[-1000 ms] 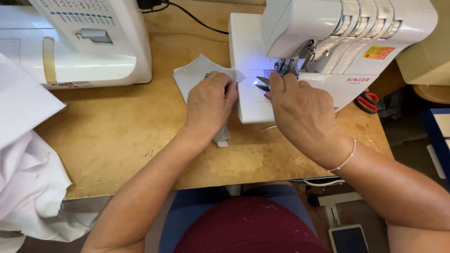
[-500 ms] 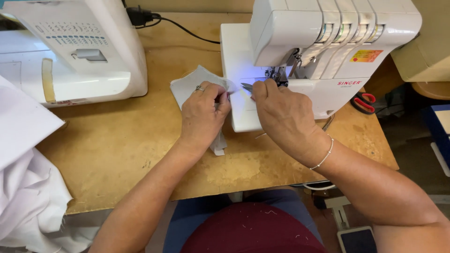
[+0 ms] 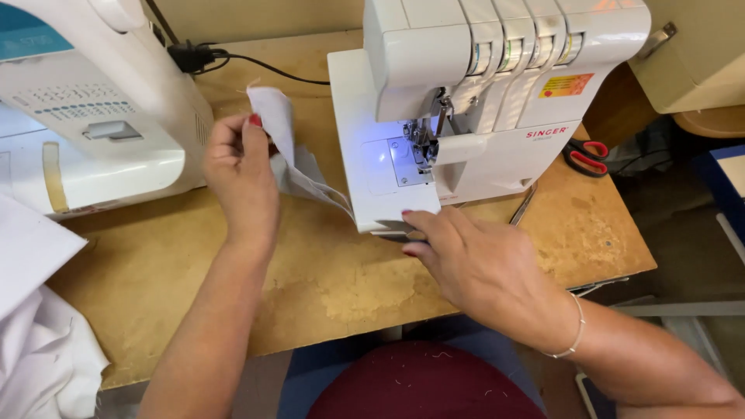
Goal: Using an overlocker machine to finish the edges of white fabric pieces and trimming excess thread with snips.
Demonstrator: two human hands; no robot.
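Left grip: left hand [image 3: 239, 172] is pinched shut on the white fabric piece [image 3: 285, 149], thumb and fingers clamped on its upper edge, lifting it off the desk [image 3: 194, 256].
Fabric piece: it hangs tilted from that hand, between the two machines; its lower tail trails right and down to the front left corner of the overlock machine [image 3: 466, 101], where it meets the machine's bed.
Far left: a white cloth heap [image 3: 39, 341] lies over the desk's left edge.
Left machine: a white sewing machine [image 3: 93, 116] stands behind the left hand, just beside it.
Cable: a black plug and cord [image 3: 233, 60] run along the back of the desk between the machines.
Overlock machine: white, upright, its small lamp lighting the needle plate [image 3: 407, 159].
Right grip: right hand [image 3: 473, 260] rests at the front edge of the overlock bed, fingers loosely curled and touching the bed's lip; whether they pinch anything cannot be told.
Far right: red-handled scissors [image 3: 586, 157] lie on the desk just right of the overlock machine.
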